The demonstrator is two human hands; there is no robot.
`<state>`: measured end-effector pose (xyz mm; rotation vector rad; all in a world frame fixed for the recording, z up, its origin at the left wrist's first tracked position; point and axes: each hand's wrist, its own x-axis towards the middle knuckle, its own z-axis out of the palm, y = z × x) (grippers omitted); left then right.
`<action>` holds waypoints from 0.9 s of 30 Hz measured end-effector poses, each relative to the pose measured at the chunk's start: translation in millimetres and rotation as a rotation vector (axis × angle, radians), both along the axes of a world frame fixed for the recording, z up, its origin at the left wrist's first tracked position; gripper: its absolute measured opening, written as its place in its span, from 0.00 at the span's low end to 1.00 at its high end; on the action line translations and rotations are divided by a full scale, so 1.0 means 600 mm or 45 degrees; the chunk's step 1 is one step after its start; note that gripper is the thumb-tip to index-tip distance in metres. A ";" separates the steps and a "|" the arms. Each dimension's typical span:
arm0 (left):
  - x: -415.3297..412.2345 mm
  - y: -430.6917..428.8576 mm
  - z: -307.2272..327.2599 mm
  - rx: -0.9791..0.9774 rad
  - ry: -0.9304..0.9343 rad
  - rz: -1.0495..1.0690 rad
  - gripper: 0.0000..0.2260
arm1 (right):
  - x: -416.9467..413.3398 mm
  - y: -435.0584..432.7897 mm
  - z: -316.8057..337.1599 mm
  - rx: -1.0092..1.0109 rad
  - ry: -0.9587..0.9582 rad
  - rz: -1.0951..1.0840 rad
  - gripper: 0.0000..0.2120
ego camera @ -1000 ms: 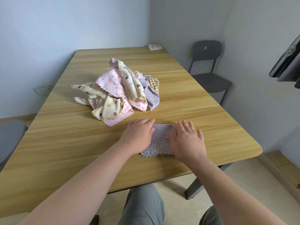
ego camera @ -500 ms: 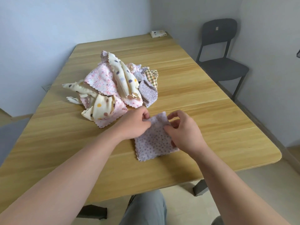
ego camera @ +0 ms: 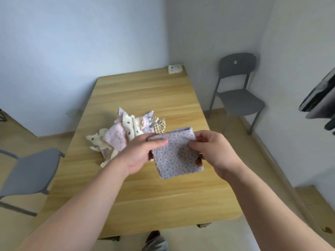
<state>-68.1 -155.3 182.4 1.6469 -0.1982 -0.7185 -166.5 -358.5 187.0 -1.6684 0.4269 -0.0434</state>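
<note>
A folded lilac cloth with small dots [ego camera: 176, 156] hangs in the air above the wooden table [ego camera: 163, 192]. My left hand [ego camera: 143, 153] pinches its upper left corner, thumb on top. My right hand [ego camera: 215, 153] pinches its right edge, with fingers behind the fabric. Beyond the hands, a loose pile of patterned cloths [ego camera: 126, 134] in pink, cream and check lies on the table's middle.
A small folded cloth [ego camera: 175, 69] sits at the table's far right corner. One grey chair [ego camera: 237, 95] stands by the right wall, another grey chair [ego camera: 29, 174] at the table's left. A dark object [ego camera: 320, 98] hangs at the right edge.
The lilac cloth left the tabletop: both hands went from pressing it flat to pinching it and lifting it. The camera rose and pulled back from the table.
</note>
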 end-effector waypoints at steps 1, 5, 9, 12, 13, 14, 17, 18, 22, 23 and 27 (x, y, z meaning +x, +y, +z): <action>-0.018 -0.014 0.024 -0.047 0.043 -0.013 0.31 | -0.015 -0.015 0.032 0.027 0.001 -0.014 0.06; -0.086 -0.083 0.094 -0.221 0.154 0.040 0.15 | -0.078 -0.087 0.128 0.050 -0.012 -0.132 0.05; -0.144 -0.160 0.129 -0.232 0.084 0.116 0.05 | -0.138 -0.156 0.170 -0.036 -0.013 -0.204 0.04; -0.176 -0.218 0.128 -0.222 0.004 0.196 0.07 | -0.170 -0.204 0.174 -0.107 0.026 -0.222 0.02; -0.182 -0.234 0.127 -0.213 -0.023 0.222 0.09 | -0.176 -0.218 0.173 -0.117 0.038 -0.230 0.02; -0.188 -0.256 0.125 -0.205 -0.033 0.255 0.10 | -0.181 -0.237 0.170 -0.114 0.046 -0.237 0.01; -0.186 -0.302 0.120 -0.216 -0.006 0.338 0.14 | -0.176 -0.282 0.158 -0.084 0.076 -0.265 0.01; -0.179 -0.320 0.116 -0.224 0.011 0.353 0.13 | -0.168 -0.302 0.154 -0.079 0.083 -0.272 0.02; -0.134 -0.390 0.096 -0.235 0.015 0.340 0.15 | -0.121 -0.382 0.136 -0.044 0.092 -0.274 0.04; -0.119 -0.411 0.088 -0.228 -0.006 0.324 0.15 | -0.104 -0.407 0.130 -0.037 0.093 -0.274 0.05; -0.047 -0.504 0.055 -0.195 -0.073 0.310 0.16 | -0.018 -0.508 0.111 -0.065 0.123 -0.250 0.11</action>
